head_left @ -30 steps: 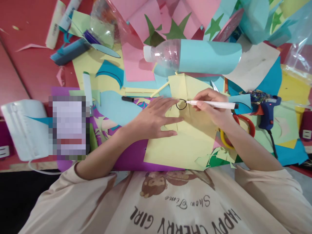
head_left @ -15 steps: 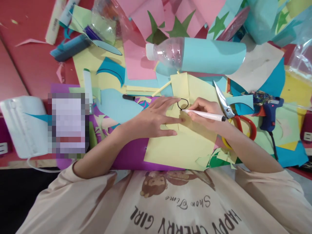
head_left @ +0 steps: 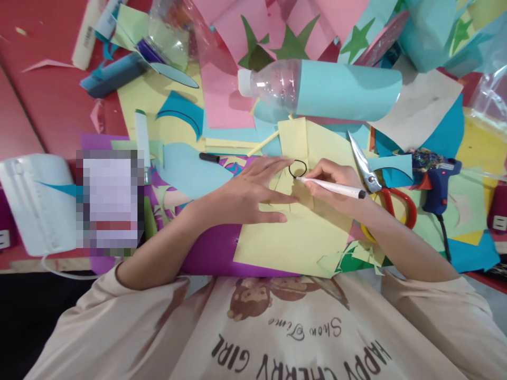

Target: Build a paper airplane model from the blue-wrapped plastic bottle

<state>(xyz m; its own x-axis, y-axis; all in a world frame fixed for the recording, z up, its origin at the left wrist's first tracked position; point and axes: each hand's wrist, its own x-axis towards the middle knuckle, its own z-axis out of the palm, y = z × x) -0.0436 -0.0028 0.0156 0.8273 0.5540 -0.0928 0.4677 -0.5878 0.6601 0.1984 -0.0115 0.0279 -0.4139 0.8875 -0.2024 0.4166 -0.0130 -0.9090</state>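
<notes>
My right hand is closed around a white marker, whose tip meets the pale yellow paper at the lower edge of a drawn black loop. Fingers spread, my left hand lies flat on the same paper, just left of the loop. A folded yellow strip rises at the top of this sheet. The black marker cap rests beyond my left hand. Scissors with red and yellow handles lie beside my right hand, partly under the forearm.
A plastic bottle wrapped in light blue paper lies across the far side. A blue glue gun is at the right. On the left are a white device and a blurred-out rectangular object. Coloured paper scraps cover much of the red table.
Almost nothing differs. The marker's rear end has dipped very slightly, and the view has shifted a little; both hands keep their places.
</notes>
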